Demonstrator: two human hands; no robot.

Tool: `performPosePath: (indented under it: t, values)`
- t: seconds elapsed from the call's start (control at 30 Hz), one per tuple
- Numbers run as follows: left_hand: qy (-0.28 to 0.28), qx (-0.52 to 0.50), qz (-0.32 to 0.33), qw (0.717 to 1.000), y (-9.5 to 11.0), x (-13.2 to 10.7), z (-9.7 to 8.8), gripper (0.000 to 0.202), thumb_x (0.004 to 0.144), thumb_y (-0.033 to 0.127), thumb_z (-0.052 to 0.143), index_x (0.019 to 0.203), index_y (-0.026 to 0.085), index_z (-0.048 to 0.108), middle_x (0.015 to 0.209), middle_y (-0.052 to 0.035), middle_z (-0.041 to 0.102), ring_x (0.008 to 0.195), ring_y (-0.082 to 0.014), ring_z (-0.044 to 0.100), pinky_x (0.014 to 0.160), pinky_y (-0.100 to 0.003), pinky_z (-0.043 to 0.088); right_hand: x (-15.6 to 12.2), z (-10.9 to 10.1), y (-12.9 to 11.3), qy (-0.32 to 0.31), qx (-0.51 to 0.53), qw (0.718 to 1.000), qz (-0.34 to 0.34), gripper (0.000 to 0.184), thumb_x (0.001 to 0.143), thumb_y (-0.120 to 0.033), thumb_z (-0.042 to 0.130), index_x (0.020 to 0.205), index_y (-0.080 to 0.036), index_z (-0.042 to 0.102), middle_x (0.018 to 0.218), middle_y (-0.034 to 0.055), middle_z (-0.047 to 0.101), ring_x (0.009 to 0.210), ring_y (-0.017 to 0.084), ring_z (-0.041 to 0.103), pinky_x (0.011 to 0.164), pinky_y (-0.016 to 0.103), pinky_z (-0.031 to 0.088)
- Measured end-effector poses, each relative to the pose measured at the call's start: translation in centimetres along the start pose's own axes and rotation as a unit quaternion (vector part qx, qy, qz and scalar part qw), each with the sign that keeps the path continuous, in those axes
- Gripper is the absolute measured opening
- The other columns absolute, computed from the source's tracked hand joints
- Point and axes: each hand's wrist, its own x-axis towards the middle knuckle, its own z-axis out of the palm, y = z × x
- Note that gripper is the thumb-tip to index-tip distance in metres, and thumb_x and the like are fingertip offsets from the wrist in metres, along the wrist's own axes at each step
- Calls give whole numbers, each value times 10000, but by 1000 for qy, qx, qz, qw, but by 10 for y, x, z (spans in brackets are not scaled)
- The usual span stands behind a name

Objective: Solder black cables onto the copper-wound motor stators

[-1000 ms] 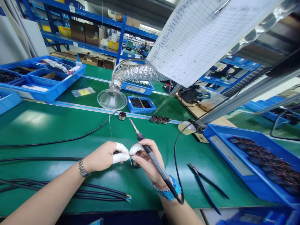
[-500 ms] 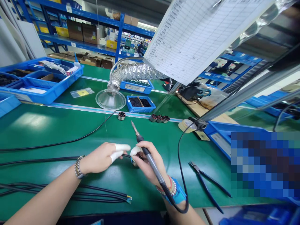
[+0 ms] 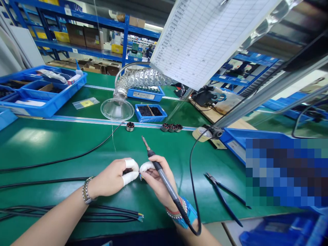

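Note:
My left hand (image 3: 110,177), white covers on its thumb and forefinger, pinches at the end of a black cable (image 3: 64,181). Fingertips of both hands meet over thin blue wire ends (image 3: 140,176). In my right hand (image 3: 160,179) lies a soldering iron (image 3: 166,181), its tip pointing up and away over the bench. The right thumb and covered forefinger also pinch at the wires; what else sits under those fingers is hidden. Beyond the hands stands a small round motor part (image 3: 130,126), with a second black cable (image 3: 94,150) ending beside it.
Several stripped cables (image 3: 112,215) lie near the front edge. Cutting pliers (image 3: 222,194) rest to the right. Further back are three round motor parts (image 3: 172,128), a tape roll (image 3: 202,134), a fume extractor hood (image 3: 117,109) and a small blue bin (image 3: 151,118). A paper sheet (image 3: 210,41) hangs above.
My left thumb and forefinger have curled from stretched into a pinch, meeting the right fingertips. A round metal part glimpsed under my right fingers no longer shows. The view has shifted slightly.

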Motion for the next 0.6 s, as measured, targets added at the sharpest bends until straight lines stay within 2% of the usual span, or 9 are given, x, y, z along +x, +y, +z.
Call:
performPosePath:
  t: [0.23, 0.47, 0.6]
  values:
    - [-40, -83, -52, 994, 3, -1, 0, 112, 781, 208, 443, 687, 171, 493, 633, 26, 536, 578, -104, 522, 557, -216, 400, -2, 0, 3, -23, -14, 999, -27, 330, 754, -132, 609, 1006, -229, 420, 779, -6, 610, 683, 97, 599, 623, 205, 499]
    - [-96, -268, -146, 948, -7, 3, 4, 140, 735, 272, 531, 685, 149, 484, 459, 47, 484, 411, -65, 415, 432, -176, 346, -5, -2, 1, -50, -35, 998, -24, 346, 749, -172, 628, 1001, -236, 400, 780, 3, 603, 666, 115, 603, 607, 228, 505]
    - [-143, -283, -161, 935, -8, 2, -1, 159, 711, 288, 557, 762, 139, 534, 582, 26, 549, 404, -47, 384, 383, -165, 262, -2, -9, -6, -98, -102, 988, -58, 307, 759, -157, 599, 997, -235, 422, 765, 8, 599, 655, 123, 586, 621, 255, 500]
